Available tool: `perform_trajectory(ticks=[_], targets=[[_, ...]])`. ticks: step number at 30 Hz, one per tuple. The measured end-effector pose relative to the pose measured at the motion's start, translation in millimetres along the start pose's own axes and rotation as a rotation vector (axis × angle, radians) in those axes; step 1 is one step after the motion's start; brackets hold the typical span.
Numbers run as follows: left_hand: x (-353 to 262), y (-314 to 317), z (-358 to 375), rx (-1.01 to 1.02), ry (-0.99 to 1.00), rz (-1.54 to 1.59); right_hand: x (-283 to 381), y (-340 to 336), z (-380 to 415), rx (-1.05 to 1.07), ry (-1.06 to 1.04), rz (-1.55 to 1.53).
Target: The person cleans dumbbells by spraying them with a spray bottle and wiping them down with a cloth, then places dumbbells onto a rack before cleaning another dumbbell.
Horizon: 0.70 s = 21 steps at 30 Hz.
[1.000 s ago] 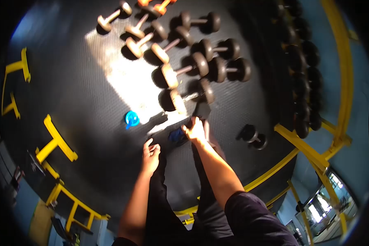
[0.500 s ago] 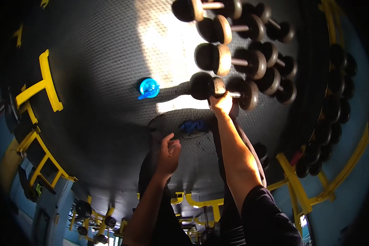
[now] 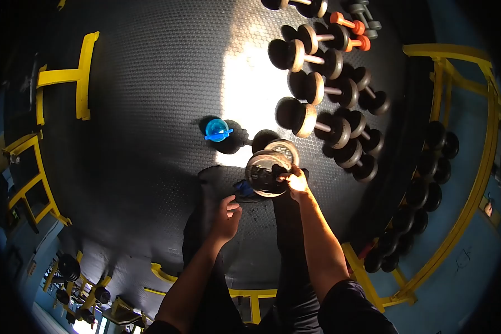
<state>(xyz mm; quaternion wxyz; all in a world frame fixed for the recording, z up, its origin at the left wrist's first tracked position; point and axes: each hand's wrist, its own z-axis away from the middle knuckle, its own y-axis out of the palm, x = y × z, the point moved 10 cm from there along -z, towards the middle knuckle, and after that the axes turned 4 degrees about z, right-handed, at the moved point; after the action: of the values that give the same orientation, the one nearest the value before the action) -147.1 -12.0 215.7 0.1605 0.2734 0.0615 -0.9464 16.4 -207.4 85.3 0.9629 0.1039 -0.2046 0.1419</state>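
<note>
My right hand [image 3: 297, 182] is closed around the handle of a dumbbell [image 3: 267, 173] with round, worn dark heads. The dumbbell hangs off the floor in front of my legs, one head nearer the camera and hiding much of the handle. Lower and to the left, my left hand [image 3: 226, 219] is in the air with its fingers loosely bent and apart, holding nothing. A dark blue crumpled item [image 3: 243, 188], partly covered by the dumbbell, lies on the floor between my feet. Beyond it, a light blue bottle [image 3: 217, 131] stands on the mat.
Several dumbbells [image 3: 333, 91] lie in rows on the black textured mat [image 3: 150, 111] at the right, with small orange dumbbells [image 3: 348, 23] farther off. A yellow-framed rack [image 3: 466, 239] with more dumbbells lines the right wall. Yellow equipment frames [image 3: 83, 75] stand at the left.
My right hand has lifted the dumbbell from the row at the right and brought it left, nearer my body. My left hand stays empty. The view has shifted, bringing orange dumbbells into sight.
</note>
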Motion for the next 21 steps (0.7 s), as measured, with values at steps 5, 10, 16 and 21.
perform_trajectory(ticks=[5,10,16,21], targets=[[8,-15,1,0.011,-0.07,0.001,-22,66,-49,0.23,-0.021,-0.2],[2,-58,8,-0.013,-0.198,0.261,-33,69,-60,0.126,0.001,-0.235],[-17,-72,0,-0.015,-0.243,0.203,-54,28,-70,0.157,0.028,-0.238],[-38,-70,-14,0.07,-0.165,0.086,-30,33,-46,-0.136,-0.112,-0.162]])
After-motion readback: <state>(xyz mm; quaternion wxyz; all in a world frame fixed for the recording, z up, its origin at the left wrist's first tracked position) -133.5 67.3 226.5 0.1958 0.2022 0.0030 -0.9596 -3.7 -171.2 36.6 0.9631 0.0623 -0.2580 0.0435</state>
